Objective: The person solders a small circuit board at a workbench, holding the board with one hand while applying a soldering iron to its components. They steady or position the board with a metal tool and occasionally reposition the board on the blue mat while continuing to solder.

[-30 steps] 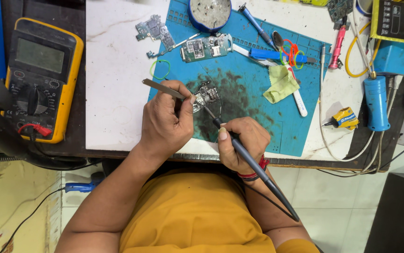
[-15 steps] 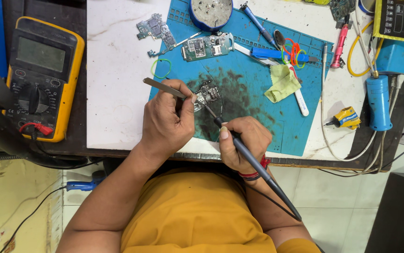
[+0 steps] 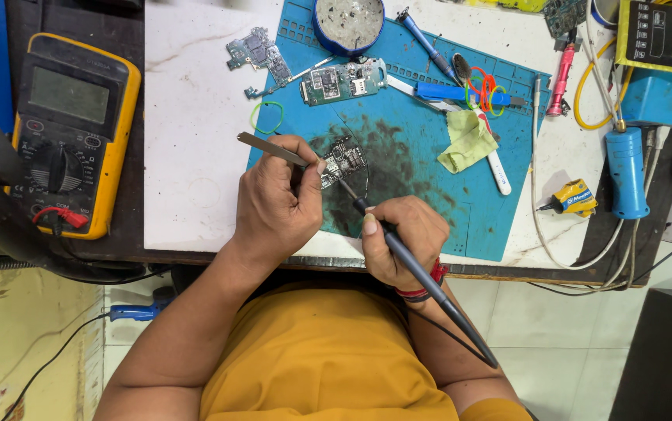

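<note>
White marble tabletop [image 3: 195, 117] carries a blue mat [image 3: 429, 179], stained dark in the middle. On that stain, just past the fingertips of both hands, lies a small circuit board [image 3: 342, 162]. The left hand [image 3: 277, 206] has its fingers curled and pinching metal tweezers [image 3: 269, 148], whose handle juts out to the left of the knuckles while the tips reach the board. The right hand [image 3: 402, 238] grips a dark soldering iron [image 3: 414, 273] like a pen, fingers pressed together around the shaft; the tip touches the board's near edge, and the handle runs back past the wrist toward the yellow shirt [image 3: 320, 359].

Beyond the fingers, farther up the mat, lie a second board [image 3: 343, 80], a round tin [image 3: 349, 23] and a yellow-green cloth [image 3: 467, 140]. A third board [image 3: 256, 53] rests on the marble, with a green rubber band [image 3: 267, 117] just above the left knuckles. Well left of the left hand sits a yellow multimeter [image 3: 70, 132].
</note>
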